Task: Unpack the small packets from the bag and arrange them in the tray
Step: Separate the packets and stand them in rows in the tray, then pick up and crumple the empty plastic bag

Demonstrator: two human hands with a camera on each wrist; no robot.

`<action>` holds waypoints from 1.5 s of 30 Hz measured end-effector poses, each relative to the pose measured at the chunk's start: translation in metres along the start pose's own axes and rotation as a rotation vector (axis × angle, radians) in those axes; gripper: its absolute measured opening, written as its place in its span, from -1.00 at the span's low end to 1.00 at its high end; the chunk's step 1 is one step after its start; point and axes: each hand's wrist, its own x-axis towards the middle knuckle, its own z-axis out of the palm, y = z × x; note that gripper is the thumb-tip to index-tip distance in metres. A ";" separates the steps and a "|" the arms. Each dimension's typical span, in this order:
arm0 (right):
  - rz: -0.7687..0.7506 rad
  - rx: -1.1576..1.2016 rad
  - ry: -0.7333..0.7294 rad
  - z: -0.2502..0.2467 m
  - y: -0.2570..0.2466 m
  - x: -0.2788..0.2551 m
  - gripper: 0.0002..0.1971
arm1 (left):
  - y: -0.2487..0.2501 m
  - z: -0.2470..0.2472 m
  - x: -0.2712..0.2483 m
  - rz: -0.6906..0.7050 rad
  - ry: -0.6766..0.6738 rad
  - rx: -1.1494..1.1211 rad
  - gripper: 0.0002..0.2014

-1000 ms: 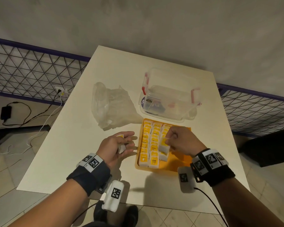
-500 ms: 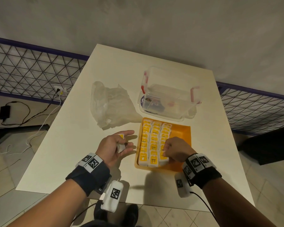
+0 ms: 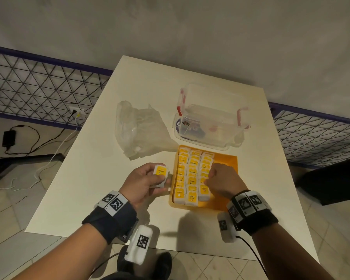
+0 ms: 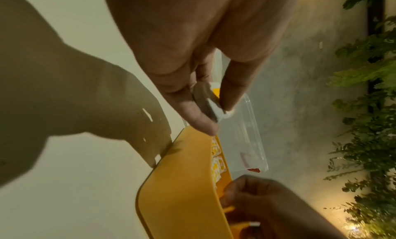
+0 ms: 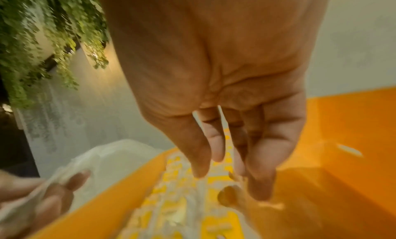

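An orange tray point(image 3: 227, 162) lies on the white table, with three columns of small white packets with yellow labels point(image 3: 192, 172) filling its left part. My right hand point(image 3: 212, 175) is inside the tray over the third column, fingers pointing down at the packets point(image 5: 171, 208) and holding nothing I can see. Just left of the tray, my left hand point(image 3: 150, 181) grips a small stack of packets point(image 3: 161, 171) between thumb and fingers point(image 4: 214, 105). The crumpled clear bag point(image 3: 137, 128) lies behind the left hand.
A clear lidded plastic box point(image 3: 210, 126) with red clips stands right behind the tray. The tray's right part is bare orange floor point(image 5: 353, 124). Table edges are near on both sides, with a wire fence and cables on the floor beyond.
My right hand carried a packet down into the third column and no longer holds it; it now sits further up that column. My left hand turned its stack label-up.
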 end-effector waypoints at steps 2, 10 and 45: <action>-0.083 0.144 0.071 -0.008 -0.014 -0.008 -0.93 | -0.002 0.000 0.000 0.042 -0.003 0.025 -0.71; -0.301 0.532 -0.027 -0.001 -0.073 -0.029 -0.92 | -0.003 0.015 -0.002 0.171 -0.033 0.131 -0.64; -0.065 0.088 -0.338 -0.012 0.006 -0.025 -0.93 | -0.027 -0.021 -0.009 0.033 0.069 0.198 -0.77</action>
